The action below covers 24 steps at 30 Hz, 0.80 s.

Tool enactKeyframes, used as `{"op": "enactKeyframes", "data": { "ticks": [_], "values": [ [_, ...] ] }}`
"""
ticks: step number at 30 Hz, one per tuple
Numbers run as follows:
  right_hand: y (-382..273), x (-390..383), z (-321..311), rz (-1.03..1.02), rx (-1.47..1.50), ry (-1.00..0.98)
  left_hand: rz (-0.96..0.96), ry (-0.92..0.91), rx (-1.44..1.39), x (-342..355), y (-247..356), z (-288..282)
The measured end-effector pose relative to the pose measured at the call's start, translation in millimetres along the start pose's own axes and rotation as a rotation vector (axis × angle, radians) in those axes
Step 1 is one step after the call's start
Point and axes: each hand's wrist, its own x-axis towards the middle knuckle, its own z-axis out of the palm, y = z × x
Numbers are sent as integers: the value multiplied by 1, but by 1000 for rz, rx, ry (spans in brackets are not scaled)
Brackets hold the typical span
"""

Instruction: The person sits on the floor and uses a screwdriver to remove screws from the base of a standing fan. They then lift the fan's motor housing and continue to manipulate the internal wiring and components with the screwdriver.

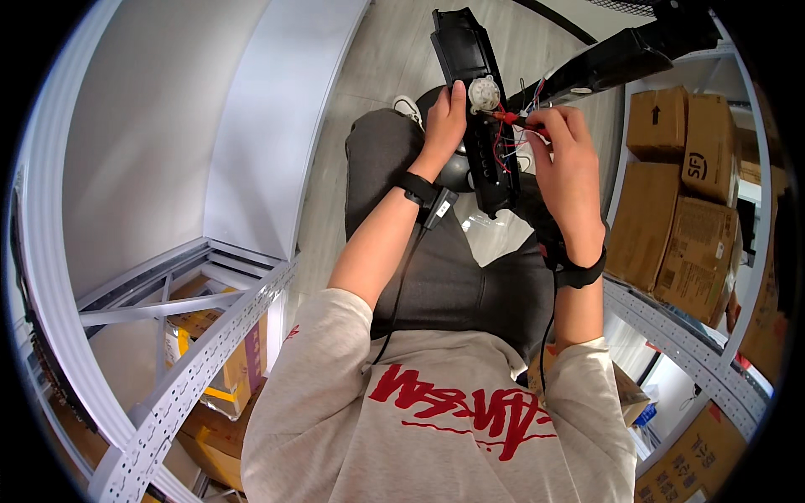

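Observation:
A long black plastic housing [470, 52] stands tilted over my lap, its open inner side facing up. On its inside sits a round whitish part [484, 94], like a small motor or gear cover. My left hand [444, 124] grips the housing's left edge, thumb along the rim, other fingers hidden behind. My right hand [568, 163] is closed on a screwdriver [521, 122] with a red-and-black handle; its tip is at the lower edge of the round part, whether touching I cannot tell. Thin red, blue and white wires [503, 155] hang loosely beside it.
A long black arm-like body [616, 63] slants in from the upper right, close to my right hand. Cardboard boxes [646, 210] fill a metal rack on the right. A white perforated shelf frame [201, 369] stands at the left, near my left elbow.

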Motion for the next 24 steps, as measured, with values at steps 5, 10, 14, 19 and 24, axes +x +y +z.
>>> {"op": "enactKeyframes", "data": {
  "ticks": [5, 10, 14, 19, 24],
  "values": [
    [-1, 0, 6, 157, 136, 51, 0, -20, -10, 0, 0, 0],
    [7, 1, 9, -79, 161, 131, 8, -5, -12, 1, -3, 1],
    [-8, -1, 7, 200, 184, 92, -1, -18, -5, 2, -4, 1],
    [2, -4, 5, 167, -1, 10, 18, 1, -19, -2, 3, 1],
    [-4, -2, 4, 120, 151, 44, 5, 22, -1, 2, -6, 1]
  ]
}}
